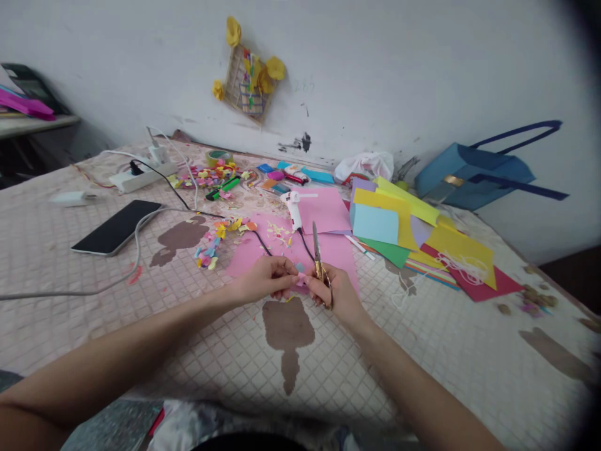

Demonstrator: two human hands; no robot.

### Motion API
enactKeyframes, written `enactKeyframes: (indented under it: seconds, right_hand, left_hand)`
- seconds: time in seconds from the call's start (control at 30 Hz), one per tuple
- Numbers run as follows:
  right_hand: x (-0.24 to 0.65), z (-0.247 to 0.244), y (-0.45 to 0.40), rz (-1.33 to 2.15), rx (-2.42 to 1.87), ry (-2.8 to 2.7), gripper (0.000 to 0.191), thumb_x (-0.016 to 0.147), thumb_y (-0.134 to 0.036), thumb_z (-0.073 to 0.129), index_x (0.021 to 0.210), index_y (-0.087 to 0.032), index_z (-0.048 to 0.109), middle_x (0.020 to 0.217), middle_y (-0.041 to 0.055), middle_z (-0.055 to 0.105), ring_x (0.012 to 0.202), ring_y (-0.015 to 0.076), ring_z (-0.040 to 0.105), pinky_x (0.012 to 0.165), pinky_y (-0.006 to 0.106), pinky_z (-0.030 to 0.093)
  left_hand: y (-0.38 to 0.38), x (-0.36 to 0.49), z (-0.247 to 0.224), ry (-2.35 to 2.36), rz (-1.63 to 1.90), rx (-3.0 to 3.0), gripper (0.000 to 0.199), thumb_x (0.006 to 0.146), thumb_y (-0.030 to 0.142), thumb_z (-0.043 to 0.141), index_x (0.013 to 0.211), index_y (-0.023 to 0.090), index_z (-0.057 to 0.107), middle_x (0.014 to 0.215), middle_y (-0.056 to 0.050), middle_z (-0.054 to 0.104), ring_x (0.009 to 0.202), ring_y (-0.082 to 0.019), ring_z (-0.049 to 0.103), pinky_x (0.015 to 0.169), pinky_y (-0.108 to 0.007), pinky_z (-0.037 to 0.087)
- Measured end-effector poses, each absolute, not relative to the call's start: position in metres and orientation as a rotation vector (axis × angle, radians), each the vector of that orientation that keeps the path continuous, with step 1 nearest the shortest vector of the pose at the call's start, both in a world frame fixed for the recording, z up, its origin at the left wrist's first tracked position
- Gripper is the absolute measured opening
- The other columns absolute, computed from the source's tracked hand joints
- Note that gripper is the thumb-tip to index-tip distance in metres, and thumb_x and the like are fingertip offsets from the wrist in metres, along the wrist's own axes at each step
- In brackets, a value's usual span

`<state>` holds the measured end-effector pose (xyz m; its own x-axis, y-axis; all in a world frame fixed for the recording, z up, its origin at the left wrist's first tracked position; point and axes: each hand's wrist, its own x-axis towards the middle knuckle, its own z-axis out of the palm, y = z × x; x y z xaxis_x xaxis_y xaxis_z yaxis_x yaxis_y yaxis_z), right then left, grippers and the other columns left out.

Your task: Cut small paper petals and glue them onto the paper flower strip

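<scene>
Between the fingertips of both hands is a small pink paper piece (302,280). My left hand (271,277) pinches its left side with closed fingers. My right hand (334,288) grips a pair of gold-handled scissors (317,250), blades pointing away from me, while its thumb and finger also touch the pink piece. Just beyond the hands lies a pink paper sheet (335,247) with small yellow scraps on it. A white glue gun (293,208) rests on the pink paper, its black cord running toward my hands. Left of it curves a strip of colourful paper flowers (213,244).
Coloured paper sheets (399,219) and white string (464,268) are piled at right, before a blue bag (469,175). A phone (117,227), cables and a white power strip (141,175) occupy the left. Paper cut-outs (206,175), a green cutter (224,188) and a tape roll (219,157) sit farther back.
</scene>
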<state>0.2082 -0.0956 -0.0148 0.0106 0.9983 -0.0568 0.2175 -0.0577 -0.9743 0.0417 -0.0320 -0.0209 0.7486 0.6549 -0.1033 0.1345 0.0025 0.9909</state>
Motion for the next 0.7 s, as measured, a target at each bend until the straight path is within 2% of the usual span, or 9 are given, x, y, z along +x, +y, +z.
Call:
enactKeyframes:
  seconds: [0.17, 0.37, 0.53, 0.7]
  right_hand:
    - [0.2078, -0.0177, -0.0952, 1.213, -1.380, -1.291, 0.019, 0.074, -0.034, 0.057, 0.072, -0.016, 0.053, 0.048, -0.0061, 0.047, 0.039, 0.0065, 0.040, 0.038, 0.018, 0.031]
    - [0.2080, -0.0202, -0.0946, 1.293, -1.338, -1.123, 0.018, 0.072, -0.032, 0.060, 0.072, -0.016, 0.051, 0.047, -0.0067, 0.046, 0.039, 0.0062, 0.039, 0.037, 0.018, 0.029]
    - [0.2087, -0.0204, -0.0940, 1.343, -1.308, -1.067, 0.017, 0.072, -0.030, 0.060, 0.073, -0.016, 0.050, 0.047, -0.0069, 0.046, 0.038, 0.0054, 0.037, 0.037, 0.018, 0.028]
    - [0.2056, -0.0166, -0.0955, 1.354, -1.326, -1.088, 0.019, 0.069, -0.033, 0.060, 0.071, -0.016, 0.051, 0.045, -0.0066, 0.045, 0.038, 0.0062, 0.037, 0.037, 0.019, 0.028]
  left_hand:
    - [-0.0327, 0.0431, -0.0184, 0.650, 0.545, 1.570, 0.023, 0.075, 0.033, 0.062, 0.076, 0.011, 0.054, 0.059, 0.002, 0.053, 0.049, -0.005, 0.047, 0.045, -0.017, 0.036]
    - [-0.0327, 0.0428, -0.0183, 0.489, 0.627, 1.459, 0.021, 0.077, 0.025, 0.059, 0.092, 0.014, 0.049, 0.072, 0.001, 0.054, 0.063, -0.009, 0.054, 0.057, -0.023, 0.046]
    - [-0.0333, 0.0417, -0.0195, 0.518, 0.616, 1.610, 0.016, 0.074, 0.021, 0.062, 0.086, 0.012, 0.056, 0.082, -0.004, 0.059, 0.073, -0.011, 0.055, 0.064, -0.023, 0.045]
    - [-0.0342, 0.0431, -0.0206, 0.542, 0.620, 1.560, 0.019, 0.072, 0.026, 0.065, 0.081, 0.012, 0.058, 0.078, -0.004, 0.061, 0.072, -0.012, 0.057, 0.066, -0.025, 0.044]
